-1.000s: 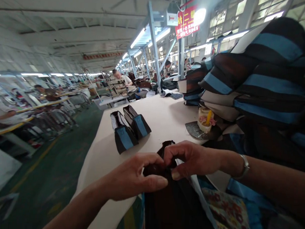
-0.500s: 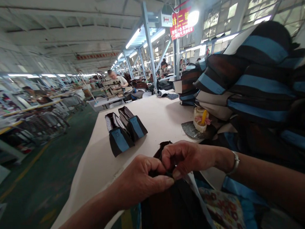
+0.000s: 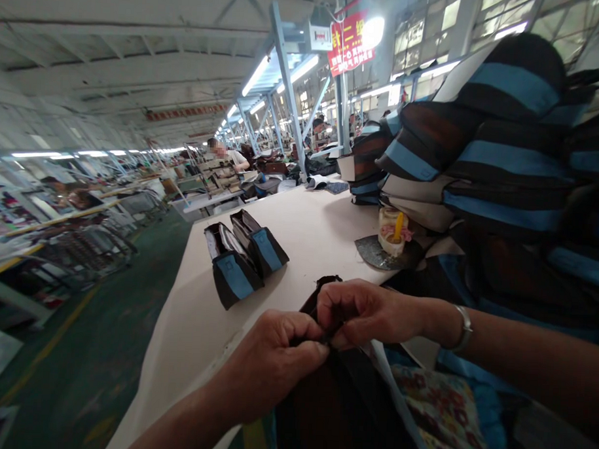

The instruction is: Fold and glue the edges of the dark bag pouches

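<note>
Dark brown fabric piece [image 3: 332,402] at near edge of desk [image 3: 309,231], lower part hanging off twd body. Grips its top edge w/ L hand [image 3: 275,361], fingers curled shut, thumb pressed on cloth. Pinches same edge w/ R hand [image 3: 365,312], closed, touching L. Two folded black-blue pieces [image 3: 244,255] further along desk, well apart. At R, striped stack [image 3: 503,159].

1. Top edge of dark brown fabric piece [image 3: 342,409] hidden under pinching fingers of left hand [image 3: 275,364] & right hand [image 3: 365,312]; lower part cut off at frame bottom.
2. Blue-and-brown striped fabric stack [image 3: 508,160]: cut off at right edge.
3. Red hanging banner [image 3: 351,44], upper centre: text too small to read.
</note>
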{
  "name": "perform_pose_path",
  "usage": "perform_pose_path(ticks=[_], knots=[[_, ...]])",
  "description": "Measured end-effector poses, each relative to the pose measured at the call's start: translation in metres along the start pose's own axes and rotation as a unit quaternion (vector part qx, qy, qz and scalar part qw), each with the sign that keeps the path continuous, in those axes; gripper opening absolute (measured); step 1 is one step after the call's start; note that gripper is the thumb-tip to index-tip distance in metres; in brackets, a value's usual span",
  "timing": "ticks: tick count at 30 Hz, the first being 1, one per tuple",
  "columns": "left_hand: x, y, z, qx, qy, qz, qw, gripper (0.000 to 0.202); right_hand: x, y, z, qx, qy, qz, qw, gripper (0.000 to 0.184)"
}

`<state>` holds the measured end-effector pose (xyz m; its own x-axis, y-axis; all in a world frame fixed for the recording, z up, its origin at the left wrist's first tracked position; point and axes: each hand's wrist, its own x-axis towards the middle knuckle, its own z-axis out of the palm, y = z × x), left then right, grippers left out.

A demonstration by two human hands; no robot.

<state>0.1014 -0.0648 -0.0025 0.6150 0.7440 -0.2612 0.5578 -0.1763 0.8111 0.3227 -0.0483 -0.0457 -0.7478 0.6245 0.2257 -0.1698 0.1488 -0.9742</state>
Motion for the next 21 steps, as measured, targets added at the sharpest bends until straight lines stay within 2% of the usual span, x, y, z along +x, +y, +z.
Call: perform_pose_path(ticks=[3, 6, 9, 11, 15, 17, 21], knots=[[-0.001, 0.004, 0.002, 0.032, 0.025, 0.025, 0.999, 0.027, -0.003, -0.01, -0.001, -0.146, 0.011, -0.022, 0.989, 0.016], [0.001, 0.008, 0.004, 0.06, 0.048, 0.048, 0.996, 0.026, -0.004, -0.02, -0.002, -0.331, 0.01, -0.093, 0.939, 0.004], [0.004, 0.007, 0.003, 0.065, 0.045, 0.058, 0.995, 0.028, -0.004, -0.022, -0.003, -0.413, 0.004, -0.12, 0.903, 0.008], [0.005, 0.006, 0.002, 0.064, 0.041, 0.062, 0.995, 0.029, -0.004, -0.019, -0.003, -0.413, 0.008, -0.108, 0.904, 0.009], [0.005, 0.005, 0.0, 0.074, 0.044, 0.065, 0.994, 0.029, -0.004, -0.014, -0.003, -0.308, 0.026, -0.064, 0.949, 0.02], [0.005, 0.006, 0.0, 0.079, 0.052, 0.067, 0.993, 0.029, -0.004, -0.015, -0.003, -0.268, 0.028, -0.038, 0.962, 0.026], [0.006, 0.008, 0.006, 0.101, 0.082, 0.087, 0.988, 0.026, -0.003, -0.02, 0.001, -0.294, 0.045, -0.001, 0.955, 0.023]])
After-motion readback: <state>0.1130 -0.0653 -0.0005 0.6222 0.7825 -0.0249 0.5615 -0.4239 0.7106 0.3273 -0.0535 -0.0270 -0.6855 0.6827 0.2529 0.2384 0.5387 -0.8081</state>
